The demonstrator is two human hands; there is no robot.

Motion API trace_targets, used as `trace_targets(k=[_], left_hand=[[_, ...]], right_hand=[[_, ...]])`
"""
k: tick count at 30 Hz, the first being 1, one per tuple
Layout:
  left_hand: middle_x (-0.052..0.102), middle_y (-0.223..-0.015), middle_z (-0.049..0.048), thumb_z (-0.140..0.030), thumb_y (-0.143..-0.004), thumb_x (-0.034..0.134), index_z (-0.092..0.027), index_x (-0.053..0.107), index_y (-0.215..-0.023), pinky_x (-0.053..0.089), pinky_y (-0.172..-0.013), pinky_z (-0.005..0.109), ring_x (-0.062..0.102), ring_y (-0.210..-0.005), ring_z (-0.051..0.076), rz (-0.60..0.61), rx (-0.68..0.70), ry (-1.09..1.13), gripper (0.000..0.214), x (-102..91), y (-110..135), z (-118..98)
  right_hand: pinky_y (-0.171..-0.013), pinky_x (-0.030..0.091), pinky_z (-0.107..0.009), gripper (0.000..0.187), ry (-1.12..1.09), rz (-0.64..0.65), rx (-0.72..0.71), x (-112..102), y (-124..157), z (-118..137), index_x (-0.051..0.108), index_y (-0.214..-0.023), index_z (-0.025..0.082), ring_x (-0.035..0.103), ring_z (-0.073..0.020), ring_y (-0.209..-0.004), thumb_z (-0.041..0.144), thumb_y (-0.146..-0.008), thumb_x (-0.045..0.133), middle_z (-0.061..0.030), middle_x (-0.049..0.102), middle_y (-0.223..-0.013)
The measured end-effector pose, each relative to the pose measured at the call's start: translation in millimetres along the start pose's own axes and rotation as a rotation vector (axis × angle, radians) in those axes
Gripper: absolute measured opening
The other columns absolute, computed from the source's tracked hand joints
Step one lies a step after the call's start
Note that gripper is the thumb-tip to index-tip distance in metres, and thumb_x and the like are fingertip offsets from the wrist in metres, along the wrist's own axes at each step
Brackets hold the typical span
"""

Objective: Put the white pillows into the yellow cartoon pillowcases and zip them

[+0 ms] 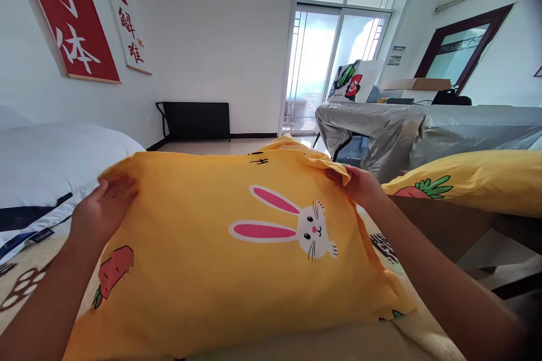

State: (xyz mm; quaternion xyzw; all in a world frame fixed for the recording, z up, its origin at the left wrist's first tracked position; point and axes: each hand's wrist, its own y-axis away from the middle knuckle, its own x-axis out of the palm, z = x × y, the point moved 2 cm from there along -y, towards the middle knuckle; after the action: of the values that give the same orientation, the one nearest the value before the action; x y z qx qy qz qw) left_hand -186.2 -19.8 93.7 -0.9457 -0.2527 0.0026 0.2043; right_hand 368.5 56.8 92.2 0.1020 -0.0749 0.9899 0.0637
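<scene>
A yellow pillow [203,287] with a printed white rabbit and carrots stands tilted up in front of me over the bed. My left hand [105,206] holds its upper left corner, the fingers lying along the front of the fabric and the thumb at the edge. At the upper right corner my right hand [359,183] is closed on the pillow's loose cloth edge, with some fingertips hidden by the fabric. More bunched yellow cloth shows behind the top edge.
White bedding [55,152] with dark blue trim lies at the left. Under the pillow is a beige patterned sheet [25,287]. Another yellow carrot-print pillow [478,177] rests on a cardboard box [440,225] at the right. Farther back stands a table with a silvery cover [381,124].
</scene>
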Motion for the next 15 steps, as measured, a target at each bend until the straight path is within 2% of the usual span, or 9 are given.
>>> trace_targets(k=[2, 4, 5, 7, 9, 10, 12, 15], left_hand=[[0.026, -0.154, 0.0168, -0.044, -0.098, 0.028, -0.008, 0.029, -0.134, 0.034, -0.111, 0.046, 0.036, -0.137, 0.025, 0.065, -0.083, -0.056, 0.052, 12.0, 13.3, 24.5], [0.025, -0.155, 0.0147, -0.051, -0.097, 0.027, -0.011, 0.024, -0.142, 0.032, -0.112, 0.046, 0.030, -0.140, 0.026, 0.185, -0.081, -0.269, 0.060, 23.5, 31.1, 54.2], [0.026, -0.155, 0.0138, -0.052, -0.096, 0.026, -0.013, 0.024, -0.144, 0.031, -0.113, 0.046, 0.029, -0.141, 0.026, 0.281, -0.065, -0.426, 0.061, 29.7, 41.6, 71.0], [0.030, -0.154, 0.0112, -0.051, -0.096, 0.025, -0.017, 0.030, -0.145, 0.027, -0.114, 0.048, 0.027, -0.142, 0.027, 0.527, -0.005, -0.751, 0.060, 41.4, 63.9, 104.5], [0.029, -0.155, 0.0075, -0.049, -0.096, 0.024, -0.022, 0.032, -0.146, 0.023, -0.115, 0.052, 0.024, -0.143, 0.026, 0.656, 0.118, -1.009, 0.057, 47.4, 81.8, 130.4], [0.027, -0.155, 0.0051, -0.048, -0.096, 0.022, -0.025, 0.030, -0.147, 0.022, -0.115, 0.052, 0.023, -0.144, 0.024, 0.681, 0.163, -1.088, 0.056, 47.4, 87.6, 139.5], [0.025, -0.156, 0.0003, -0.046, -0.097, 0.019, -0.031, 0.024, -0.149, 0.026, -0.115, 0.049, 0.022, -0.144, 0.020, 0.656, 0.189, -1.165, 0.054, 38.9, 92.3, 150.8], [0.030, -0.154, -0.0026, -0.048, -0.096, 0.020, -0.034, 0.027, -0.148, 0.030, -0.114, 0.045, 0.027, -0.143, 0.019, 0.577, 0.198, -1.206, 0.054, 7.3, 91.2, 159.0]], right_hand=[[-0.075, 0.054, -0.028, 0.032, 0.136, -0.010, -0.016, 7.5, 0.3, -32.9, 0.053, -0.116, 0.014, 0.067, -0.0201, -0.102, 0.031, -0.094, 0.037, -0.0146, 0.063, -0.125], [-0.092, 0.050, -0.036, 0.051, 0.427, 0.023, -0.087, 18.3, 8.9, -72.3, 0.044, -0.133, 0.018, 0.055, -0.0232, -0.122, 0.049, -0.093, 0.035, -0.0137, 0.046, -0.144], [-0.101, 0.045, -0.040, 0.060, 0.605, 0.092, -0.132, 25.2, 15.7, -93.1, 0.040, -0.139, 0.018, 0.048, -0.0244, -0.130, 0.056, -0.092, 0.032, -0.0135, 0.039, -0.148], [-0.113, 0.029, -0.046, 0.067, 0.762, 0.193, -0.165, 36.5, 31.0, -131.6, 0.045, -0.138, 0.019, 0.036, -0.0270, -0.138, 0.061, -0.086, 0.043, -0.0116, 0.038, -0.149], [-0.116, 0.021, -0.048, 0.064, 0.951, 0.275, -0.238, 43.6, 44.0, -158.0, 0.045, -0.140, 0.023, 0.029, -0.0263, -0.141, 0.060, -0.088, 0.041, -0.0085, 0.037, -0.150], [-0.116, 0.021, -0.049, 0.062, 1.053, 0.301, -0.281, 44.6, 48.4, -165.6, 0.042, -0.142, 0.024, 0.028, -0.0252, -0.142, 0.058, -0.091, 0.037, -0.0072, 0.035, -0.151], [-0.115, 0.024, -0.048, 0.059, 1.209, 0.326, -0.336, 40.5, 53.1, -171.7, 0.034, -0.147, 0.025, 0.026, -0.0229, -0.142, 0.053, -0.096, 0.026, -0.0059, 0.032, -0.153], [-0.114, 0.026, -0.049, 0.057, 1.276, 0.311, -0.326, 20.7, 57.6, -169.5, 0.035, -0.147, 0.025, 0.029, -0.0228, -0.141, 0.050, -0.096, 0.027, -0.0058, 0.034, -0.151]])
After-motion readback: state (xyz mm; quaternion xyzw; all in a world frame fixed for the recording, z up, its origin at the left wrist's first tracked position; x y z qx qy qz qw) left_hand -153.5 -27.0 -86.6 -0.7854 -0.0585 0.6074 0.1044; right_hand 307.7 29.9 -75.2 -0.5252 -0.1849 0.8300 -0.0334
